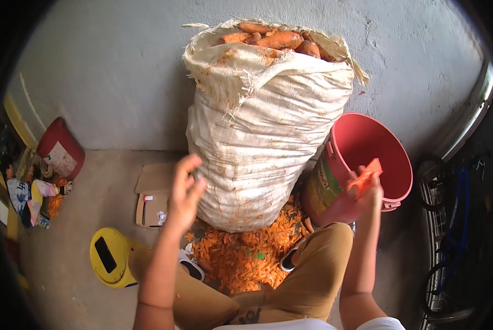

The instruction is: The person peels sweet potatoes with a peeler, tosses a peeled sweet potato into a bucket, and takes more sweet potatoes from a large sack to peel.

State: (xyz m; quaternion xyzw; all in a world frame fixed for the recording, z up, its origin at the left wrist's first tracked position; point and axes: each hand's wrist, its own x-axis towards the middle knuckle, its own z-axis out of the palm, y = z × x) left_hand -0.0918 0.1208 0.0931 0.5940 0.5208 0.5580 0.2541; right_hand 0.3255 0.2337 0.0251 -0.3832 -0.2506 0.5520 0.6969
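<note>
My left hand [186,192] is raised in front of a big white woven sack [246,148], its fingers apart and nothing in them. Thick orange carrots [279,40] fill the sack's open top. To the right, my right hand [370,192] is closed on a flat orange-red object [366,175], whose exact kind I cannot make out. That hand is in front of a red bucket [362,124], near its rim. Orange peelings [246,256] lie heaped on the floor between my feet, below the sack.
A yellow container [126,250] with a dark phone-like rectangle [104,254] on top stands left of my knee. Behind it lies an open cardboard box [153,190]. Another person [32,192] sits far left near a red tub [61,147]. A bicycle [450,236] is at right.
</note>
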